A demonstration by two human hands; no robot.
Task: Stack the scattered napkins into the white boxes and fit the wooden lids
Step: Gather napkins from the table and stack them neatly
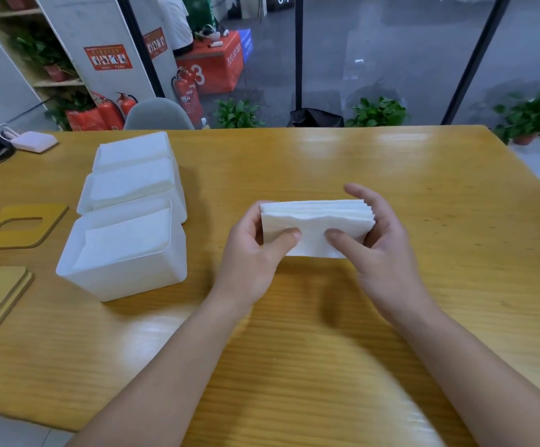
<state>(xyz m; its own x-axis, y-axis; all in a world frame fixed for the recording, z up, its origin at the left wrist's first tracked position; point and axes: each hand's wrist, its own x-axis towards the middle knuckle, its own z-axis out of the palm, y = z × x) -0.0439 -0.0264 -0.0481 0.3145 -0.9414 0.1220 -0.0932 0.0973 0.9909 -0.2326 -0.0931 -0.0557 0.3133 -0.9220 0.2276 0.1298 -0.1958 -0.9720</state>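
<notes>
1. A person's two bare forearms reach forward over a glossy yellow wooden table (326, 333), seen from above through a head-worn camera
2. Both hands hold one stack of white napkins (317, 225) upright on its edge, just above or on the tabletop near the middle; which of the two cannot be told
3. The left hand (249, 250) grips the stack's left end, thumb pressed on the near face and fingers curled behind it
4. The right hand (378, 240) grips the right end the same way, thumb on the near face, fingers wrapped round the far side; the layered napkin edges show at the top right corner
5. To the left of the hands stand three open white boxes (123, 272) in a row running away from the viewer, touching or nearly touching, each with folded napkins lying inside
6. Left of the boxes, a wooden lid (20, 225) with a rounded slot cut in its middle lies flat on the table
7. Nearer the viewer at the left edge, two more wooden lids (0, 295) lie stacked one on the other
8. At the table's far left corner sit a pale pink flat object (34, 141) and a dark item, partly cut off
9. Beyond the table are a grey chair back, red fire extinguishers and potted green plants
</notes>
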